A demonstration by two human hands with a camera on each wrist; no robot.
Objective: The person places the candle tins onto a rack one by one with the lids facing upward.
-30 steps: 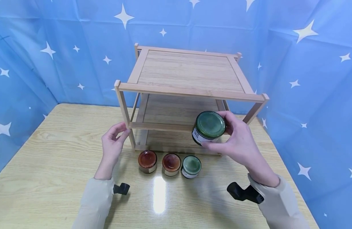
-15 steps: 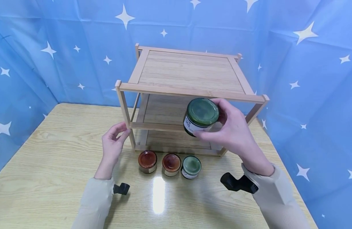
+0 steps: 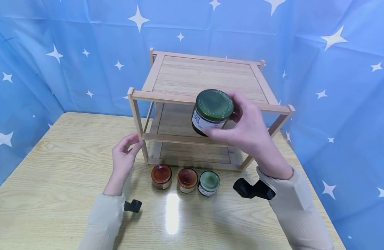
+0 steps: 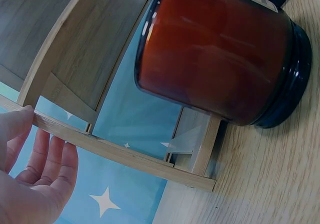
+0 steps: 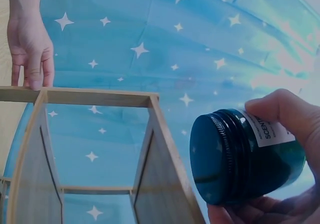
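My right hand (image 3: 249, 130) grips a green glass candle jar (image 3: 214, 106) by its side. It is held up in front of the wooden shelf rack's (image 3: 207, 74) top front rail, with its stippled glass base upward. In the right wrist view a dark lid and a white label reading "SCENTED" show. My left hand (image 3: 124, 152) pinches the rack's front left post (image 4: 100, 146) between thumb and fingers. Two amber candle jars (image 3: 161, 175) and a second green candle jar (image 3: 209, 182) stand in a row on the table before the rack.
The rack has three tiers, with a middle shelf (image 3: 179, 121) and a bottom shelf (image 3: 192, 152). Blue star-patterned cloth (image 3: 70, 76) hangs behind and at both sides of the wood-grain table (image 3: 54, 187). The front row of jars sits close to the rack's lower edge.
My right hand has raised the green candle jar up and to the left, from the middle shelf's level to the top rail's. The left hand and the standing jars have stayed put.
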